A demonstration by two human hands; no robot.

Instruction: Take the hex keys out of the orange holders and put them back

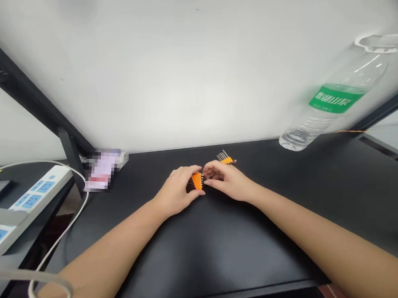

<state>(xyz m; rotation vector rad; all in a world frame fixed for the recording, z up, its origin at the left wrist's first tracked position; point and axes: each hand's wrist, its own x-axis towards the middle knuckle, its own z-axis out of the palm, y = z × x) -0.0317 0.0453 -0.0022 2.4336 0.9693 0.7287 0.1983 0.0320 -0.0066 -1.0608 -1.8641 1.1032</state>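
My left hand (177, 188) is closed around a small orange bit holder (196, 181), thumb below and fingers above. Dark, thin bits stick out of the holder on both sides. At the holder's right end, the curled fingers and thumb of my right hand (229, 181) come together around the bit ends. Whatever they pinch is too small to make out. Just behind my right hand, a second orange bit holder (227, 160) lies on the black tabletop (194, 246), with several metal bits pointing up and left. My right hand partly covers it.
A large clear bottle (335, 98) with a green label leans at the back right by the white wall (189, 77). A blurred pinkish packet (101, 170) lies at the back left. Further left are a white power strip (32, 202) and a looping white cable (82, 205).
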